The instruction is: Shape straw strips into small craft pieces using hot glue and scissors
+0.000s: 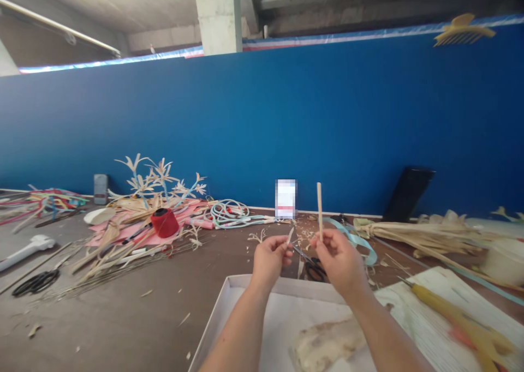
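My left hand (271, 257) pinches a small, pale, pointed sliver (290, 235) between thumb and fingertips. To its right, my right hand (338, 256) grips a pale straw-like strip (320, 205) that stands upright above the fingers. The two hands are apart, both held over the far edge of a white box lid (241, 280). Black-handled scissors (314, 268) lie on the table between my hands, partly hidden. Inside the lid, a whitish, stained slab (327, 343) is partly covered by my right forearm.
At left are pale straw flowers (144, 184), a red thread spool (164, 222), more scissors (36, 282) and a white hammer-shaped tool (30, 250). A phone (285, 198) leans on the blue partition (262, 115). A yellow glue gun (458, 315) and a dried-fibre bundle (426, 234) lie right.
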The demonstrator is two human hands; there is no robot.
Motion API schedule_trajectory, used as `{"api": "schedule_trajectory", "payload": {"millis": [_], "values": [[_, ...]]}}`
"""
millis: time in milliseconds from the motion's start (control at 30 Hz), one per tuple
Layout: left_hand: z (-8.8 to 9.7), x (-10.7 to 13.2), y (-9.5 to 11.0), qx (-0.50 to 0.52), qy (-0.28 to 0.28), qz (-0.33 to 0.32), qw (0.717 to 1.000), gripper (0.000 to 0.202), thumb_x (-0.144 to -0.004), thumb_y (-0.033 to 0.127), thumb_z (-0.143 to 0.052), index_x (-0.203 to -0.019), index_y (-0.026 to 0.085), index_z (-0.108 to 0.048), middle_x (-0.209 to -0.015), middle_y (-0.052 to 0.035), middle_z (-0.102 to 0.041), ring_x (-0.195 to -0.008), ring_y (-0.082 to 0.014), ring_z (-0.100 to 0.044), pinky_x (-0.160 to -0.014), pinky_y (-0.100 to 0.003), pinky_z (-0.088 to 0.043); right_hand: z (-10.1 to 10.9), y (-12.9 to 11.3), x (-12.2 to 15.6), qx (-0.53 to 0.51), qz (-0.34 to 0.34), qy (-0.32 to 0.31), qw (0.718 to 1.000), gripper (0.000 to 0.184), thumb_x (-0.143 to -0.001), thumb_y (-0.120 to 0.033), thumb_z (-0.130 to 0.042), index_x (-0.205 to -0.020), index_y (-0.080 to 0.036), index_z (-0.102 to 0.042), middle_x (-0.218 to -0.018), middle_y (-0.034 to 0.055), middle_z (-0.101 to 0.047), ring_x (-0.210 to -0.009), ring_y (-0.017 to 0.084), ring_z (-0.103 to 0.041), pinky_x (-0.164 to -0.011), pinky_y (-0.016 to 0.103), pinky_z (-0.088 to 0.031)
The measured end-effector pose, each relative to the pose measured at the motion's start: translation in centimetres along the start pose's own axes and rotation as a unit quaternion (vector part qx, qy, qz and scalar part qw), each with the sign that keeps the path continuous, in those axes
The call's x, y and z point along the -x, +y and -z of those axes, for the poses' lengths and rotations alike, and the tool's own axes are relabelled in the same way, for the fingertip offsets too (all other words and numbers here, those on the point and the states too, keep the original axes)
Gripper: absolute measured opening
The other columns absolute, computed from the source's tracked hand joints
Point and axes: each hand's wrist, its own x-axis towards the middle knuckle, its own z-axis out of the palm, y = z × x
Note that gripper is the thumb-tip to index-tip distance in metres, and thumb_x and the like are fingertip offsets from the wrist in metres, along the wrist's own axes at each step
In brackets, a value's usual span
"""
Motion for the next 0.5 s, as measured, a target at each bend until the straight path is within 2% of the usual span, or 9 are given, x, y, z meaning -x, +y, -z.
{"api": "schedule_trajectory", "payload": {"millis": [67,167,267,333,433,500], "values": [[0.0,0.1,0.3,0.005,-0.011,0.004,1.0,0.021,-0.075,0.013,-0.057,-0.095,0.009,-0.061,-0.078,-0.007,-0.067,-0.054,-0.0081,-0.057,-0.046,-0.019,-0.047,-0.5,-0.2,0.2,-0.069,-0.029,-0.047,0.996,0.02,-0.08,-0.032,-0.05,-0.094,-0.02,-0.057,-0.08,0.0042,-0.066,-0.066,0.017,-0.06,-0.061,0.028,-0.046],[0.0,0.4,0.6,0.01,-0.029,0.003,1.0,0.026,-0.076,0.014,-0.055,-0.102,0.008,-0.057,-0.078,-0.0075,-0.067,-0.054,-0.0073,-0.056,-0.047,-0.018,-0.046,-0.7,-0.7,0.2,-0.087,-0.059,-0.075,0.992,0.023,-0.077,-0.032,-0.052,-0.091,-0.018,-0.063,-0.078,0.0038,-0.064,-0.061,0.015,-0.056,-0.054,0.025,-0.042],[-0.1,0.7,0.9,0.007,-0.054,-0.003,0.999,0.03,-0.077,0.014,-0.053,-0.106,0.007,-0.054,-0.075,-0.006,-0.066,-0.052,-0.0063,-0.054,-0.046,-0.017,-0.044,-0.9,-1.1,0.1,-0.112,-0.11,-0.103,0.982,0.033,-0.074,-0.04,-0.058,-0.096,-0.017,-0.066,-0.07,0.0028,-0.062,-0.055,0.013,-0.051,-0.049,0.024,-0.037],[-0.3,1.0,1.1,-0.003,-0.072,-0.009,0.997,0.034,-0.075,0.013,-0.053,-0.109,0.008,-0.053,-0.072,-0.0036,-0.064,-0.05,-0.0059,-0.052,-0.044,-0.017,-0.042,-1.1,-0.9,0.1,-0.145,-0.154,-0.131,0.969,0.042,-0.072,-0.047,-0.06,-0.1,-0.016,-0.065,-0.062,0.0004,-0.057,-0.045,0.009,-0.042,-0.042,0.022,-0.03],[-0.4,1.2,1.2,-0.023,-0.103,-0.014,0.994,0.038,-0.074,0.013,-0.054,-0.112,0.009,-0.051,-0.069,-0.0014,-0.062,-0.047,-0.0057,-0.049,-0.042,-0.017,-0.04,-1.6,-0.3,0.3,-0.174,-0.2,-0.143,0.954,0.04,-0.07,-0.053,-0.06,-0.084,-0.016,-0.066,-0.048,-0.0045,-0.045,-0.038,0.006,-0.029,-0.037,0.021,-0.021],[-0.4,1.2,1.0,-0.05,-0.105,-0.011,0.993,0.037,-0.076,0.016,-0.052,-0.113,0.011,-0.051,-0.074,-0.0032,-0.063,-0.047,-0.0064,-0.05,-0.04,-0.017,-0.038,-1.8,0.1,0.3,-0.179,-0.219,-0.116,0.952,0.039,-0.069,-0.055,-0.061,-0.073,-0.016,-0.063,-0.045,-0.0059,-0.04,-0.038,0.006,-0.027,-0.037,0.021,-0.021]]}}
